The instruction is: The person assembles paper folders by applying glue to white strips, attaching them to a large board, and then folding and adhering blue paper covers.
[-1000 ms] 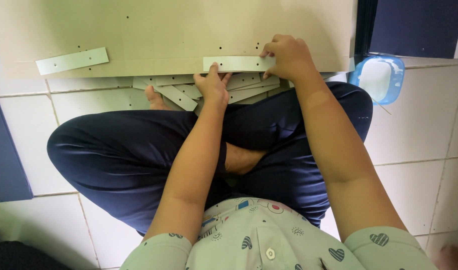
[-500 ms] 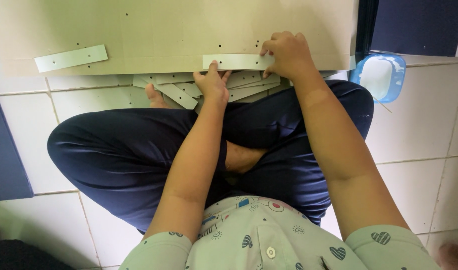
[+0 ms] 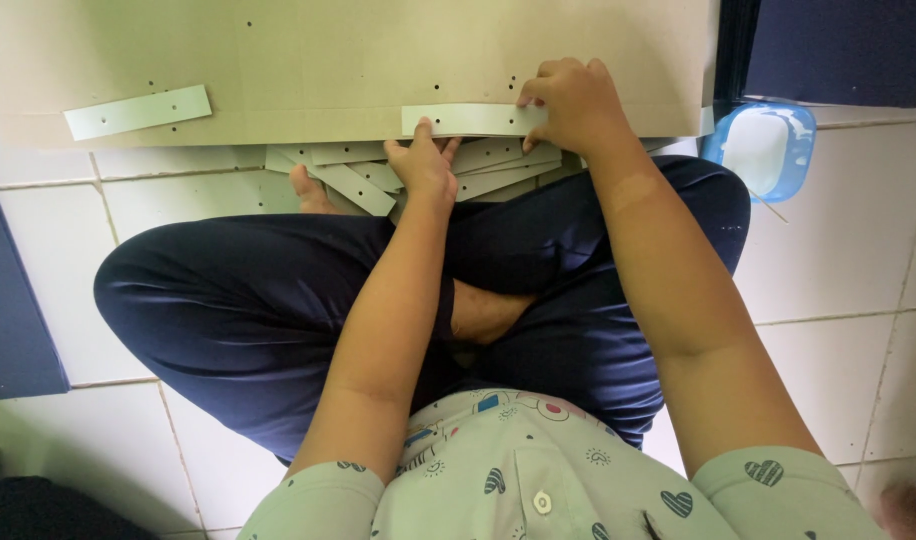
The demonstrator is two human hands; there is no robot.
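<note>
While the left hand (image 3: 423, 165) is pressing flat fingers on the pale strip (image 3: 468, 120) to steady it, the right hand (image 3: 573, 100) is curling closed fingertips onto its other end, aligning it atop the board (image 3: 378, 50).

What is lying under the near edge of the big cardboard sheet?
A loose pile of pale strips sticks out from under the cardboard sheet onto the tiled floor. How far the pile runs underneath is hidden. The left hand rests over the pile.
</note>
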